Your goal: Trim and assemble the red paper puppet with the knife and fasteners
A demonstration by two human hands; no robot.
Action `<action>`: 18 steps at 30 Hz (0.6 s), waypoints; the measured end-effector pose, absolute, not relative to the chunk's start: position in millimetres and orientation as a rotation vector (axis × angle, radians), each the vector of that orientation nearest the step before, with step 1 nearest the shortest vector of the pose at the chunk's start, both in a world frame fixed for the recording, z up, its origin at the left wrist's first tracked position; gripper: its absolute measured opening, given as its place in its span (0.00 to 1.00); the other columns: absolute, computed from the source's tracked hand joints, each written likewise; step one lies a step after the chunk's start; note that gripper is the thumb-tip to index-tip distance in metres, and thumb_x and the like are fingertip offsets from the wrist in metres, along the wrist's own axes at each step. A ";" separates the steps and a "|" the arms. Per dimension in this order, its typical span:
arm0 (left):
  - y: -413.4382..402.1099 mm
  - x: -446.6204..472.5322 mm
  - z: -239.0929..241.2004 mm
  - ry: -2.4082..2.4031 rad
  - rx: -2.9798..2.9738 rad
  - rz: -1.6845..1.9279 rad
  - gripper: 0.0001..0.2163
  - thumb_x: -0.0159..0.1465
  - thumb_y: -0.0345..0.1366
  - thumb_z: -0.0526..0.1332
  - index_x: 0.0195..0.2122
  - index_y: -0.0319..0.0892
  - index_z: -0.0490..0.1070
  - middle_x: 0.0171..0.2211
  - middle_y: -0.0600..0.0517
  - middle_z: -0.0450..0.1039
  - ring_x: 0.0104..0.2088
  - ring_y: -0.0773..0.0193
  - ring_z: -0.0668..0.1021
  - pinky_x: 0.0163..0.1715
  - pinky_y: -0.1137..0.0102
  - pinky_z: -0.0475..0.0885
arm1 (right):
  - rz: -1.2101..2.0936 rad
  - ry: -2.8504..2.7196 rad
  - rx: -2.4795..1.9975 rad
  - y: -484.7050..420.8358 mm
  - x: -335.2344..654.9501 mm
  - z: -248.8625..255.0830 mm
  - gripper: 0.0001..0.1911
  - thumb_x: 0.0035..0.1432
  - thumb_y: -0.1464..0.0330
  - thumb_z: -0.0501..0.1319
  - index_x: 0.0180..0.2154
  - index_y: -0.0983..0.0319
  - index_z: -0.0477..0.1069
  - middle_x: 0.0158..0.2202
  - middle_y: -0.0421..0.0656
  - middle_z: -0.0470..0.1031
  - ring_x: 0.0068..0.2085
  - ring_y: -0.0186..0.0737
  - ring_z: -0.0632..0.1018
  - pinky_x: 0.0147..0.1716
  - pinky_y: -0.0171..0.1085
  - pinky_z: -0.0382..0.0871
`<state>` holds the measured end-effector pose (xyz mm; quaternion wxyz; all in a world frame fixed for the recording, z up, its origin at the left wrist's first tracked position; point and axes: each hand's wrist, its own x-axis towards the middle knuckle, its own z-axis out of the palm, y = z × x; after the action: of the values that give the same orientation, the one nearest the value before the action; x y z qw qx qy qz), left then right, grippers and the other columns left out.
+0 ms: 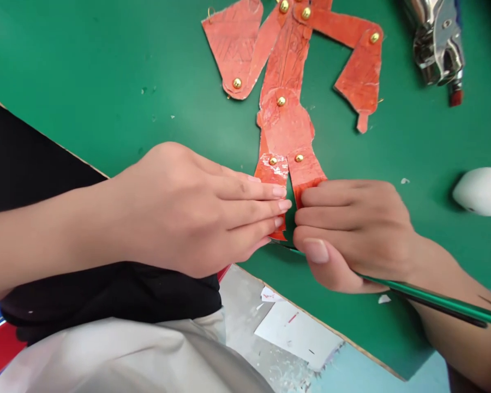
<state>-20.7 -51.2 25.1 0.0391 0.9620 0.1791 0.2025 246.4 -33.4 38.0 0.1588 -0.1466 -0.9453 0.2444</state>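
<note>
A jointed paper puppet [284, 128], painted orange-red and joined with gold brass fasteners, lies flat on the green table. My left hand [188, 210] rests over its lower left leg, fingers stretched out flat and side by side, hiding much of that leg. Curled over the other leg's lower part is my right hand [352, 234], with its fingers folded and its thumb low. A slim green-and-black pencil [445, 303] runs through the right hand, its tip end close to the foot under my left fingertips.
At the top right lies a shiny metal tool like a hole punch [437, 43], with a red tip below it. A white rounded object [483, 191] sits at the right. Paper scraps lie around; a white sheet [298, 333] is on the floor beyond the table edge [352, 346].
</note>
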 end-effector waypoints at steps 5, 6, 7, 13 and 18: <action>-51.9 -19.6 25.6 0.570 2.984 0.597 0.16 0.75 0.40 0.57 0.61 0.40 0.72 0.59 0.59 0.77 0.61 0.72 0.77 0.66 0.75 0.70 | 0.682 -2.676 -0.453 -38.7 246.4 32.0 0.20 0.73 0.73 0.49 0.25 0.58 0.59 0.21 0.38 0.63 0.26 0.38 0.62 0.29 0.44 0.53; -52.0 -19.2 25.8 0.573 2.989 0.596 0.16 0.76 0.40 0.57 0.60 0.41 0.72 0.58 0.61 0.77 0.61 0.72 0.78 0.65 0.76 0.72 | 0.676 -2.669 -0.452 -39.6 246.0 31.8 0.20 0.73 0.73 0.50 0.25 0.58 0.59 0.21 0.38 0.64 0.26 0.38 0.62 0.29 0.44 0.53; -52.1 -18.8 26.0 0.578 2.996 0.597 0.15 0.76 0.39 0.56 0.60 0.41 0.72 0.58 0.62 0.77 0.61 0.72 0.78 0.64 0.77 0.73 | 0.667 -2.661 -0.452 -40.2 245.4 31.8 0.19 0.72 0.73 0.51 0.25 0.58 0.59 0.21 0.38 0.64 0.25 0.38 0.61 0.29 0.44 0.53; -51.2 -16.5 28.3 0.609 3.017 0.639 0.12 0.76 0.39 0.57 0.54 0.44 0.75 0.55 0.66 0.78 0.57 0.72 0.81 0.53 0.78 0.83 | 0.610 -2.663 -0.488 -39.5 242.3 32.1 0.19 0.65 0.76 0.55 0.22 0.57 0.63 0.19 0.39 0.69 0.24 0.39 0.64 0.28 0.47 0.55; -51.0 -15.9 27.4 0.608 3.023 0.634 0.13 0.77 0.41 0.57 0.55 0.43 0.74 0.55 0.65 0.79 0.56 0.70 0.82 0.46 0.73 0.87 | 0.578 -2.674 -0.483 -38.7 242.4 31.7 0.19 0.62 0.76 0.55 0.20 0.57 0.65 0.19 0.40 0.69 0.23 0.40 0.66 0.26 0.49 0.56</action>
<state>-15.9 -51.0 27.4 -0.0030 0.9603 0.1933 0.2013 242.4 -38.7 31.7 0.1807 -0.1709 -0.9467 0.2045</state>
